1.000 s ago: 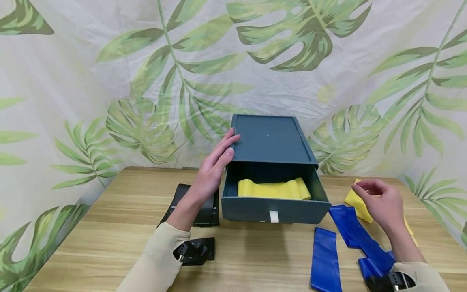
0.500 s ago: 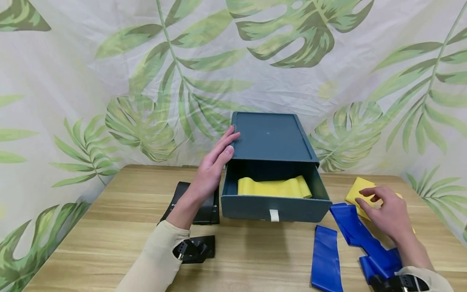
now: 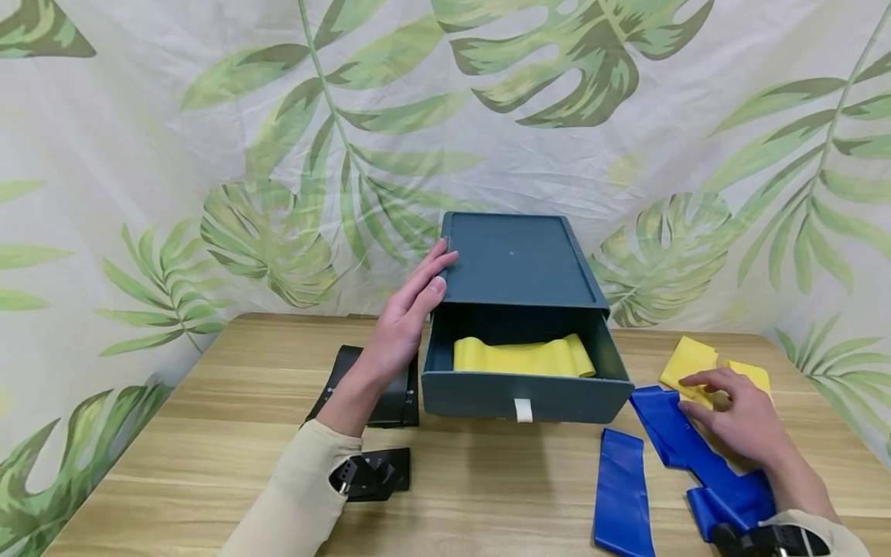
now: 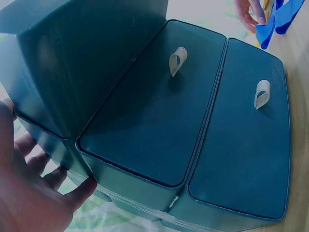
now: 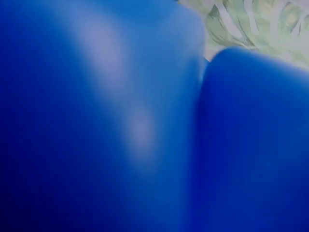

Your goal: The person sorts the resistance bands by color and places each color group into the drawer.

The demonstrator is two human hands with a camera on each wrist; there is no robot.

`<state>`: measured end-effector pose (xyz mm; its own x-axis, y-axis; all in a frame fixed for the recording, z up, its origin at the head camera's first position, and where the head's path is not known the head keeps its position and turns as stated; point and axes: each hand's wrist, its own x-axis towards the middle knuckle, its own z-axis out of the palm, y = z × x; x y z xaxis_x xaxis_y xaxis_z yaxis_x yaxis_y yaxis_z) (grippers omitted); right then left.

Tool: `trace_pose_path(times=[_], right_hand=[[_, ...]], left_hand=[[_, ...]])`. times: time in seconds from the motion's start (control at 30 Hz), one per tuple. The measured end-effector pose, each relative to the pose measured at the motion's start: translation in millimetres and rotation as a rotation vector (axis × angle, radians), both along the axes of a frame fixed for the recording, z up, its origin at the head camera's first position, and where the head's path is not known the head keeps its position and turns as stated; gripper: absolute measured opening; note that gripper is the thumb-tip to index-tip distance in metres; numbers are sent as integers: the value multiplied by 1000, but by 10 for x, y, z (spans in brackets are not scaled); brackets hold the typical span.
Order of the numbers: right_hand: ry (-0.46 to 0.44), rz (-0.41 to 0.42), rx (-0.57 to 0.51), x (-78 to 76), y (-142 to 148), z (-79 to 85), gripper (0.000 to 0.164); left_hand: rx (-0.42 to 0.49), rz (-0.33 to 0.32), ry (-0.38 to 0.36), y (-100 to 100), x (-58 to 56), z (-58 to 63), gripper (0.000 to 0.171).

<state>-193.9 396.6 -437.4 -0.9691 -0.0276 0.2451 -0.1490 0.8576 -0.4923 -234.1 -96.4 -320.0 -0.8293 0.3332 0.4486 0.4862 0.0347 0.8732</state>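
My left hand (image 3: 400, 325) rests with straight fingers against the left side of a dark teal drawer unit (image 3: 515, 259). Its top drawer (image 3: 473, 394) is pulled out and holds a folded yellow elastic band (image 3: 518, 360). In the left wrist view, two closed drawers with white pull tabs (image 4: 177, 60) sit below it. At the right, my right hand (image 3: 741, 418) hovers with loosely bent, parted fingers over a long blue elastic band (image 3: 696, 456) and a yellow band (image 3: 689, 363). Blue band material (image 5: 106, 121) fills most of the right wrist view, very close and blurred.
A shorter blue strip (image 3: 622, 495) lies in front of the unit's right side. Black bands (image 3: 397, 398) lie left of the unit, partly behind my left arm, and a smaller black piece (image 3: 390, 472) is nearer. A leaf-print cloth (image 3: 390, 116) hangs behind the wooden table (image 3: 209, 433).
My right hand has moved down from above the yellow band toward the long blue band, its fingers spreading apart, uncovering more yellow. My left hand stays against the drawer unit.
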Motion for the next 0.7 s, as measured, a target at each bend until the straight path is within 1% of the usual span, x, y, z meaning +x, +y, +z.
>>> trace_pose_path(times=[0.1,0.37,0.57,0.7], right_hand=[[-11,13,-13,7,43,-5,34],[-12,9,10,15,105,-39,46],[-42,25,7,20,138,-55,49],[-28,26,37,21,141,-53,49]], left_hand=[[1,-2,2,-2,-6,-4,49],[4,2,3,-1,-1,-1,48],[-1,2,5,-3,-16,-15,49],[-3,4,0,2,-15,-4,49]])
